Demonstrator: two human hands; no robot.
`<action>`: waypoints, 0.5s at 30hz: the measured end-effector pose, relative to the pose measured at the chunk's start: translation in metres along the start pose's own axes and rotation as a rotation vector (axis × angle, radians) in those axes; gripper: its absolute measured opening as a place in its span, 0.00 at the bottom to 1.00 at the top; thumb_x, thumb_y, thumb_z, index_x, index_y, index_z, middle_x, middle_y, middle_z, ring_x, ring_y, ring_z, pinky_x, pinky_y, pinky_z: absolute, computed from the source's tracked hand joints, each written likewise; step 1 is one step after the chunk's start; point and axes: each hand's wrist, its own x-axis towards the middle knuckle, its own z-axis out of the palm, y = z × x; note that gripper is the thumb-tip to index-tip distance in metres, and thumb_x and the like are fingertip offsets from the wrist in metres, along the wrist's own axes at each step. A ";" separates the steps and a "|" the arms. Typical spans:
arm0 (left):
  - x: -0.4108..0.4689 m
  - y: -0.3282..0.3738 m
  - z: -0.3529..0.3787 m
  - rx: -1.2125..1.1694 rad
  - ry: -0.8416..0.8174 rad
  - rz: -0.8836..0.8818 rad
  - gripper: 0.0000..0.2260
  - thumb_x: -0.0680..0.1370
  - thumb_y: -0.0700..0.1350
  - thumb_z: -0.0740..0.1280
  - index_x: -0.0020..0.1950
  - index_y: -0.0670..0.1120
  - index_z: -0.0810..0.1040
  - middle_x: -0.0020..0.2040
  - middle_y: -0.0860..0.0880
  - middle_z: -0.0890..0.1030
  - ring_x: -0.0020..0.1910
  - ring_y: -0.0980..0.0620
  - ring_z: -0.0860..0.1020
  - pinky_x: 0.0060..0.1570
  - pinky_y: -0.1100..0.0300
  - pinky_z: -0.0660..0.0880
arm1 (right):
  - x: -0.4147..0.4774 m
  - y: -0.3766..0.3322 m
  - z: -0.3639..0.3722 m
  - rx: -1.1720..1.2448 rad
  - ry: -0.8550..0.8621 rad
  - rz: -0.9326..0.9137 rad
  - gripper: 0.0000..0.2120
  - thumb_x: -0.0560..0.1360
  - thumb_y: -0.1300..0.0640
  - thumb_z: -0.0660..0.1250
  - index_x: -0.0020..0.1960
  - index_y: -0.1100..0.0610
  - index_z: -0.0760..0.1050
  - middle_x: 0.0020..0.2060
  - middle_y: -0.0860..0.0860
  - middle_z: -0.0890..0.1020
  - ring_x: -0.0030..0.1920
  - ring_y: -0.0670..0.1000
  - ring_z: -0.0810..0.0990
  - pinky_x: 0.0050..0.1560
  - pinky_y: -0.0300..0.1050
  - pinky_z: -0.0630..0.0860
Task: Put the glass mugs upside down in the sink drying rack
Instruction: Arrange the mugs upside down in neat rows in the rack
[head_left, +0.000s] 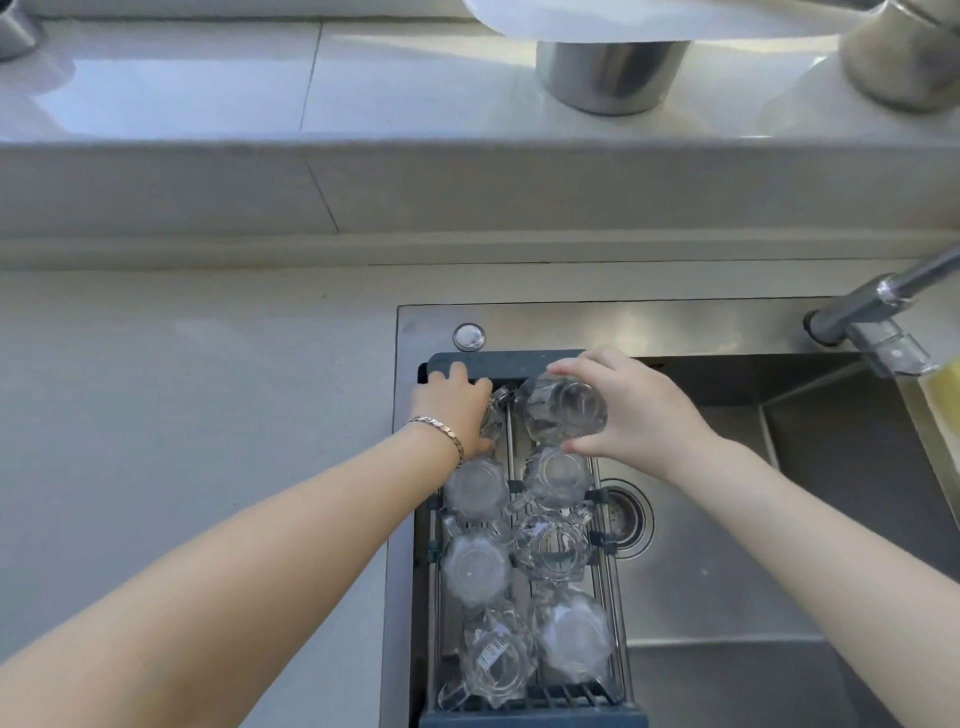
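A dark grey drying rack (519, 359) spans the left side of the steel sink (727, 571). Several clear glass mugs (478, 569) stand upside down in it in two rows. My right hand (631, 410) grips a glass mug (565, 408) at the rack's far right end, its base facing up. My left hand (454, 405), with a bracelet on the wrist, covers another glass mug (493, 415) at the far left end; only a sliver of that mug shows beside my fingers.
A chrome tap (878, 317) reaches over the sink from the right. The drain (626, 519) lies just right of the rack. Grey countertop (182, 415) stretches to the left. Metal containers (610, 73) stand on the white ledge behind.
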 end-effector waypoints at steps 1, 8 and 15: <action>0.000 0.002 0.002 -0.020 0.004 -0.014 0.29 0.72 0.57 0.69 0.67 0.47 0.65 0.66 0.41 0.67 0.62 0.41 0.70 0.55 0.52 0.74 | 0.006 -0.001 0.002 0.002 -0.022 -0.017 0.35 0.62 0.51 0.77 0.66 0.45 0.68 0.60 0.48 0.74 0.58 0.51 0.74 0.54 0.45 0.73; -0.003 -0.002 0.013 -0.140 0.042 -0.028 0.30 0.74 0.56 0.68 0.70 0.47 0.62 0.67 0.42 0.65 0.64 0.41 0.66 0.57 0.52 0.74 | 0.029 -0.004 0.017 -0.104 -0.168 -0.105 0.34 0.65 0.61 0.73 0.67 0.45 0.67 0.63 0.49 0.71 0.61 0.54 0.69 0.58 0.50 0.73; -0.002 -0.011 0.012 -0.150 0.019 0.025 0.29 0.74 0.53 0.66 0.72 0.52 0.60 0.66 0.42 0.65 0.63 0.41 0.67 0.53 0.51 0.76 | 0.039 -0.008 0.028 -0.094 -0.214 -0.091 0.35 0.65 0.61 0.74 0.68 0.46 0.65 0.63 0.50 0.69 0.62 0.55 0.67 0.56 0.51 0.74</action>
